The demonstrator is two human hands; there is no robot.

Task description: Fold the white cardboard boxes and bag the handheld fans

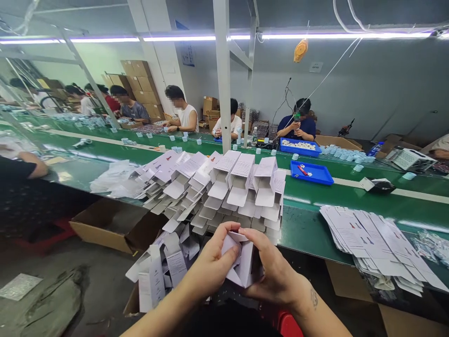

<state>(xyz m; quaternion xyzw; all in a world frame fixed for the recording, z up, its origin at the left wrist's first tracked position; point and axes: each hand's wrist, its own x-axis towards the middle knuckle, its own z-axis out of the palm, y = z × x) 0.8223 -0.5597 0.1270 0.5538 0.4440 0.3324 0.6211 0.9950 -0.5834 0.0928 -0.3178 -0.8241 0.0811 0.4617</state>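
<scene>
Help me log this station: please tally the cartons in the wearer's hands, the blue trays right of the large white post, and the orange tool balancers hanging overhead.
White carton, held between the left hand and right hand: 1
Blue trays: 2
Orange tool balancer: 1
Total: 4

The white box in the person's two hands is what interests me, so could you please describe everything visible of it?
The white box looks like thin folded card, with straight edges and loose flaps at the end facing the camera, which is not fully closed. It is tilted, held between the left hand, whose thumb presses a flap, and the right hand around its other side. It is nearer the camera than the pile of boxes. The hands hide much of its sides.
</scene>
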